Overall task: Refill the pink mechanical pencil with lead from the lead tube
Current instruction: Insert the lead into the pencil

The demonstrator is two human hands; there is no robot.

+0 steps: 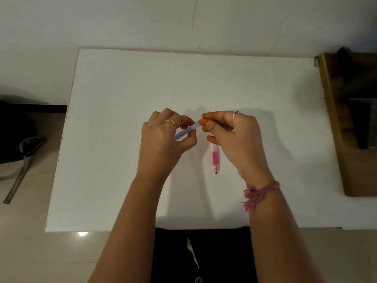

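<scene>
Above the middle of the white board point(122, 99), my left hand point(163, 139) holds a pale purple lead tube point(186, 131), which slants up to the right. My right hand point(232, 135) pinches the tube's orange cap end point(201, 120) between thumb and forefinger. The pink mechanical pencil point(215, 158) hangs tip-down under my right palm, held by the lower fingers; its upper part is hidden by the hand. Whether the cap is on or off the tube I cannot tell.
A wooden shelf or tray point(334, 123) holding dark items borders the board on the right. A dark bag point(14, 133) and a grey metal bar point(18, 180) lie on the floor to the left. A wall rises behind the board.
</scene>
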